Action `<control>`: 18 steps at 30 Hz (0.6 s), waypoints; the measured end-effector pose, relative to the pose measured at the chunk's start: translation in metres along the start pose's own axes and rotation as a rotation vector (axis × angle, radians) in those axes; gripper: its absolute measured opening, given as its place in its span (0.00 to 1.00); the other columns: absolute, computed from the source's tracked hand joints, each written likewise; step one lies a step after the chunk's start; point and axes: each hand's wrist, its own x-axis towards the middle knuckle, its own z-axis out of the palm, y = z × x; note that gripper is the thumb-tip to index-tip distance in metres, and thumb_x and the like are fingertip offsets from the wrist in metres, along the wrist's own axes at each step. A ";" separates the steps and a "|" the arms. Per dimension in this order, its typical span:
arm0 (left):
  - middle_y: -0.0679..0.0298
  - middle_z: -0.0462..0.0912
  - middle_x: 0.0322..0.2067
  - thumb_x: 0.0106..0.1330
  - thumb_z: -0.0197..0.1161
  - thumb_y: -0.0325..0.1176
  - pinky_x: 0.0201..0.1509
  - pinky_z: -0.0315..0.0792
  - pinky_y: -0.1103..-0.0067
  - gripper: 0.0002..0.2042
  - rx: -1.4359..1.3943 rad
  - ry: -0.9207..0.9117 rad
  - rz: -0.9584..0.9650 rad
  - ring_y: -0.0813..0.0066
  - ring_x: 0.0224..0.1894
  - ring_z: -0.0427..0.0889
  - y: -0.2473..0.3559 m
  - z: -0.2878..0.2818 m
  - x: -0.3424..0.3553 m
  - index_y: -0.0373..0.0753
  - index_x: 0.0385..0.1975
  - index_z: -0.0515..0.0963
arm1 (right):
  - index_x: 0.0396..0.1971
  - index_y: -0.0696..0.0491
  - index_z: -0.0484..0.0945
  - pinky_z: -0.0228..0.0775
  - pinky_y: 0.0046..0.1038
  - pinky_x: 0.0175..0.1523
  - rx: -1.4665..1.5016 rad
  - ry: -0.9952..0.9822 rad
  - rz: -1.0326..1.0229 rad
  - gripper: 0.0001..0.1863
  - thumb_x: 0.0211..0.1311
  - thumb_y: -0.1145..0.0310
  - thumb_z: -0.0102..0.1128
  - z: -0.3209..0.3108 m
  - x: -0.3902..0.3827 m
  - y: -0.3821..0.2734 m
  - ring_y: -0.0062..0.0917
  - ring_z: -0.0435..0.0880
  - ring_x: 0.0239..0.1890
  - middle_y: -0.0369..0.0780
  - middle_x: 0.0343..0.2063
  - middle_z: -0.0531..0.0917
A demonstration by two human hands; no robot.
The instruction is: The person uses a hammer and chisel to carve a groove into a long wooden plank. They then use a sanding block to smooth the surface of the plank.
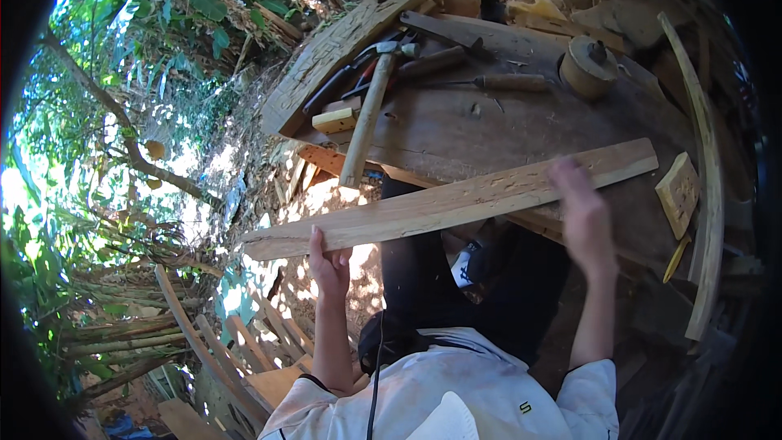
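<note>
A long pale wooden plank (407, 209) lies slantwise in front of me, its right part over the workbench and its left end past the bench edge. My left hand (328, 267) grips the plank's lower edge near that left end, the thumb up against its face. Towards the other end, my right hand (585, 216) is smeared by motion, its fingertips over the plank's surface; whether they press on it I cannot make out. A hammer (371, 110) with a wooden handle rests beyond the plank, the handle sticking out over the bench's near edge.
On the dark wooden workbench (489, 134) lie a thin tool with a wooden handle (511, 82), a round wooden piece (588, 69) and a small block (334, 121). To the right are another block (678, 194), a yellow stick (676, 258) and a long curved strip (707, 163).
</note>
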 end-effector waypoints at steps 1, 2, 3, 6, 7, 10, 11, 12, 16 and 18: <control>0.74 0.65 0.17 0.78 0.53 0.42 0.17 0.59 0.86 0.11 0.010 0.025 0.011 0.87 0.14 0.58 -0.001 0.001 0.001 0.41 0.38 0.73 | 0.57 0.61 0.78 0.65 0.38 0.73 -0.036 0.096 0.076 0.19 0.68 0.80 0.48 -0.009 0.004 0.020 0.41 0.74 0.67 0.50 0.62 0.77; 0.74 0.66 0.17 0.78 0.54 0.42 0.17 0.60 0.86 0.11 0.018 0.047 0.014 0.87 0.14 0.59 -0.001 -0.002 0.003 0.41 0.38 0.73 | 0.57 0.61 0.78 0.65 0.38 0.73 -0.080 0.191 0.156 0.19 0.68 0.80 0.48 -0.017 0.009 0.043 0.41 0.75 0.66 0.50 0.61 0.78; 0.75 0.66 0.18 0.77 0.54 0.42 0.17 0.60 0.86 0.11 0.016 0.066 0.007 0.87 0.14 0.59 -0.005 -0.003 0.007 0.41 0.39 0.73 | 0.56 0.61 0.78 0.66 0.38 0.73 -0.144 0.286 0.233 0.19 0.68 0.79 0.48 -0.026 0.006 0.060 0.41 0.75 0.66 0.50 0.60 0.79; 0.75 0.66 0.17 0.77 0.56 0.42 0.19 0.61 0.86 0.12 0.028 0.156 0.014 0.86 0.15 0.59 -0.008 -0.008 0.010 0.40 0.39 0.74 | 0.58 0.61 0.77 0.65 0.38 0.73 -0.028 0.098 0.039 0.19 0.70 0.79 0.45 -0.002 0.004 0.019 0.42 0.75 0.66 0.51 0.60 0.78; 0.75 0.65 0.16 0.77 0.56 0.43 0.20 0.61 0.86 0.12 -0.011 0.174 0.038 0.86 0.15 0.59 -0.007 -0.007 0.009 0.40 0.38 0.74 | 0.58 0.61 0.76 0.65 0.38 0.73 0.023 0.031 -0.123 0.20 0.71 0.78 0.44 0.003 -0.003 0.003 0.43 0.74 0.66 0.52 0.60 0.78; 0.73 0.64 0.14 0.76 0.57 0.42 0.21 0.64 0.86 0.14 -0.010 0.027 0.031 0.85 0.14 0.60 0.005 -0.015 0.006 0.36 0.40 0.74 | 0.57 0.62 0.77 0.67 0.38 0.72 -0.032 0.034 -0.096 0.19 0.70 0.79 0.44 -0.011 -0.001 0.023 0.44 0.75 0.66 0.53 0.59 0.78; 0.73 0.64 0.14 0.77 0.57 0.42 0.21 0.63 0.86 0.13 -0.008 0.008 0.035 0.85 0.14 0.60 0.005 -0.014 0.007 0.36 0.40 0.74 | 0.56 0.63 0.77 0.68 0.38 0.71 -0.099 0.129 -0.004 0.19 0.69 0.79 0.45 -0.014 0.003 0.041 0.44 0.75 0.65 0.53 0.58 0.79; 0.73 0.64 0.14 0.77 0.57 0.42 0.20 0.63 0.85 0.13 -0.009 -0.016 0.027 0.85 0.14 0.59 0.004 -0.014 0.009 0.36 0.39 0.74 | 0.56 0.63 0.77 0.68 0.38 0.70 -0.176 0.224 0.095 0.19 0.68 0.79 0.46 -0.017 0.002 0.064 0.44 0.76 0.64 0.53 0.58 0.79; 0.73 0.63 0.14 0.78 0.55 0.44 0.22 0.62 0.85 0.14 0.003 0.038 0.043 0.85 0.14 0.56 -0.003 -0.010 0.010 0.38 0.38 0.73 | 0.57 0.62 0.76 0.71 0.39 0.67 -0.164 0.223 -0.008 0.20 0.66 0.80 0.48 0.011 -0.010 0.011 0.43 0.78 0.62 0.51 0.56 0.80; 0.73 0.67 0.14 0.78 0.54 0.46 0.29 0.69 0.85 0.15 0.006 -0.128 0.027 0.84 0.18 0.66 0.003 -0.036 0.017 0.39 0.43 0.76 | 0.56 0.62 0.77 0.68 0.40 0.71 -0.010 0.144 -0.070 0.19 0.65 0.79 0.50 0.012 -0.014 -0.001 0.41 0.76 0.65 0.51 0.57 0.81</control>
